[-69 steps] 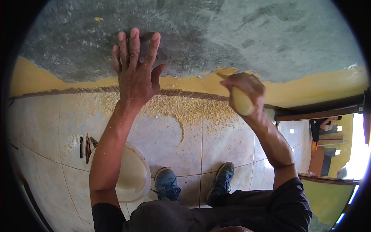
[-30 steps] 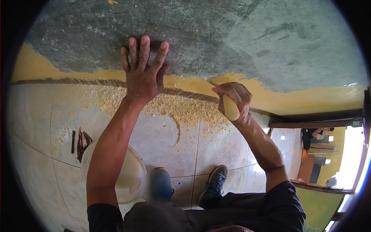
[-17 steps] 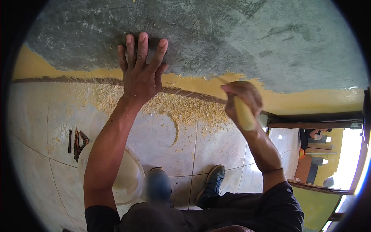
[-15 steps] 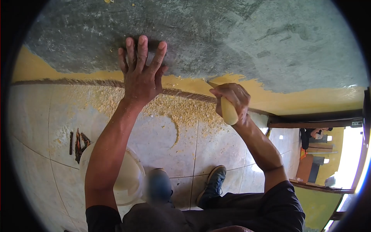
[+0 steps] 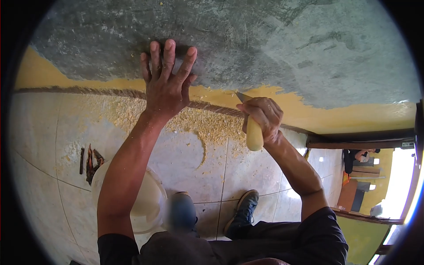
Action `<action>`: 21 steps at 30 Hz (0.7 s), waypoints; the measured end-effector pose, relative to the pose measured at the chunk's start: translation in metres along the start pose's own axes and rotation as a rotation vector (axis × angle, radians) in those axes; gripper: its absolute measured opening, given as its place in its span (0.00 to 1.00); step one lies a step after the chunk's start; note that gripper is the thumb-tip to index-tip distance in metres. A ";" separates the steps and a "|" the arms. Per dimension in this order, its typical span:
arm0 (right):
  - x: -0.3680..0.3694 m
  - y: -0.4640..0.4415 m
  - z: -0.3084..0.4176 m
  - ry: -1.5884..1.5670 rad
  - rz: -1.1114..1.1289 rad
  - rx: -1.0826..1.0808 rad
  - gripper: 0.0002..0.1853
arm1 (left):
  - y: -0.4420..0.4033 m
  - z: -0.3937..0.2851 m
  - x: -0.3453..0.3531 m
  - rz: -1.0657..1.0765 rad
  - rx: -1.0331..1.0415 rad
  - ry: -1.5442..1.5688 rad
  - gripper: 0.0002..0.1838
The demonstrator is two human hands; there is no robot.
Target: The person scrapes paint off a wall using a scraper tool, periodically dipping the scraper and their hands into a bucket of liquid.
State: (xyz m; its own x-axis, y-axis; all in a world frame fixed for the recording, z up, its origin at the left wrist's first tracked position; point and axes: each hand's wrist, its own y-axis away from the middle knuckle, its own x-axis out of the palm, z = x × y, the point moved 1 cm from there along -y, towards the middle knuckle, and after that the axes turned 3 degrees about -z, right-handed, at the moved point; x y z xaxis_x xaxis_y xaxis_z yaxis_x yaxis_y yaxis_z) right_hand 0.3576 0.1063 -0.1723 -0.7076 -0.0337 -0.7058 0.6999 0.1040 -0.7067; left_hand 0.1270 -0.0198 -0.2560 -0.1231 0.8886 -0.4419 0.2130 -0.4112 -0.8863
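Note:
My left hand (image 5: 167,84) lies with fingers spread against the bare grey part of the wall (image 5: 238,39), its heel over the yellow paint strip (image 5: 221,96). My right hand (image 5: 265,115) is closed around a scraper (image 5: 255,134) with a pale, rounded handle. Its pointed metal blade meets the yellow paint near the ragged paint edge. How much of the blade sits behind my fingers is hidden. Below both hands, yellow paint flakes (image 5: 207,126) are heaped along the foot of the wall.
A whitish bucket (image 5: 148,198) stands on the tiled floor (image 5: 190,159) beneath my left forearm. Dark burnt-looking pieces (image 5: 93,163) lie left of it. My shoes (image 5: 247,205) are close by. Through a doorway at right, a person (image 5: 353,158) is visible.
My right hand has shifted slightly left and down, tilting the scraper so more of its blade shows. My left hand appears slightly farther right in view, still spread on the wall.

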 end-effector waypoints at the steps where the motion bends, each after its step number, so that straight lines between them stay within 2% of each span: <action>1: -0.004 -0.004 0.001 0.001 0.034 0.011 0.07 | 0.001 0.000 0.000 0.004 -0.005 -0.001 0.39; 5: -0.012 -0.019 -0.003 -0.002 -0.103 0.018 0.13 | 0.003 -0.004 0.000 0.013 -0.022 0.000 0.39; 9: -0.002 -0.012 0.001 -0.017 0.055 0.009 0.14 | 0.002 -0.004 0.001 0.001 -0.020 0.012 0.38; 12: -0.011 -0.026 0.005 -0.016 -0.051 0.014 0.13 | 0.002 -0.001 0.001 0.003 -0.013 0.002 0.38; 14: -0.007 -0.015 0.001 -0.004 -0.039 0.035 0.11 | 0.003 -0.004 0.000 0.018 -0.027 0.013 0.38; 16: 0.013 -0.004 -0.012 -0.111 0.085 0.059 0.10 | 0.002 -0.005 0.001 0.011 -0.027 0.024 0.38; 17: 0.010 -0.004 -0.003 -0.062 0.145 0.048 0.10 | 0.003 -0.003 0.001 0.008 -0.036 0.031 0.38; 21: 0.002 -0.010 0.005 -0.037 0.016 0.074 0.13 | 0.005 -0.001 0.003 0.016 -0.032 0.009 0.38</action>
State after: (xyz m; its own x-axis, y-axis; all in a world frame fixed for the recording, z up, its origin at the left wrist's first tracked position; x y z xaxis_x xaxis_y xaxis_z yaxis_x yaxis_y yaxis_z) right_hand 0.3494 0.1007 -0.1665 -0.6933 -0.0694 -0.7173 0.7172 0.0311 -0.6962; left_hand 0.1291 -0.0192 -0.2613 -0.1108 0.8839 -0.4543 0.2461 -0.4184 -0.8743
